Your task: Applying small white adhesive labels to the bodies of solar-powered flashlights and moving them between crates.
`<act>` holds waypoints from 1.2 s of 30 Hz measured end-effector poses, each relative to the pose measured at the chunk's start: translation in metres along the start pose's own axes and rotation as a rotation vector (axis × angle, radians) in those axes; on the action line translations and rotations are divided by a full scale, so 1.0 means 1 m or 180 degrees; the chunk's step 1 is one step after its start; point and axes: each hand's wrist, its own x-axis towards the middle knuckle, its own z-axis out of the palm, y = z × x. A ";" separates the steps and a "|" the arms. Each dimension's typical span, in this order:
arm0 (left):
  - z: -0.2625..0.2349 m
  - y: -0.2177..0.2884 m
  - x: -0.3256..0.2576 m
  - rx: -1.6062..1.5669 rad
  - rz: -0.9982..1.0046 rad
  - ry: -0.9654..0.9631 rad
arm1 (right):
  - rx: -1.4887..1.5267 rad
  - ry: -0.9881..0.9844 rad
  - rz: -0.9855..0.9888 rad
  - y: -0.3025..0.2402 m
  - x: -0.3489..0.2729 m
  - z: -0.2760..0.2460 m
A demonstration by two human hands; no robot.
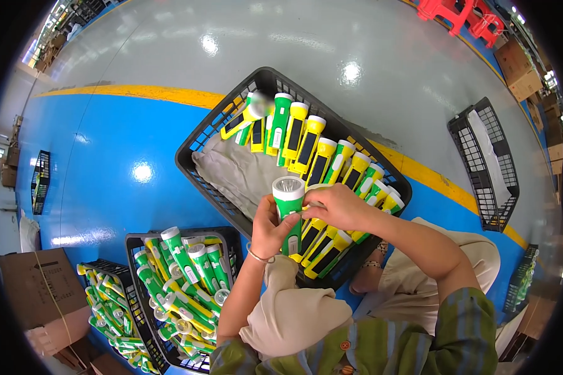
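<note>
A green flashlight with a white head and clear lens stands upright in my left hand, whose fingers wrap round its body. My right hand pinches at the side of the flashlight, just below its head; the fingertips are partly hidden. Below both hands is a large black plastic crate lined with a grey sheet. Yellow-and-green flashlights, several with dark panels along the body, lie side by side in the crate along its far and right sides, heads toward the far wall.
At the lower left, a second crate holds a loose pile of flashlights, and another heap lies beside it. Cardboard boxes stand at the left. A black crate sits at the right, red stools farther off.
</note>
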 end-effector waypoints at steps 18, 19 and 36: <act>-0.220 0.021 -0.145 0.1490 0.0260 0.3729 | 0.0266 -0.0064 -0.0975 -0.025 -0.009 0.005; -0.253 0.013 -0.166 0.1698 0.0100 0.3978 | 0.0182 -0.0119 -0.0903 -0.025 -0.009 0.002; -0.016 -0.123 0.015 0.3897 -0.1416 -0.0780 | 0.0194 0.0243 -0.0650 -0.002 0.001 -0.014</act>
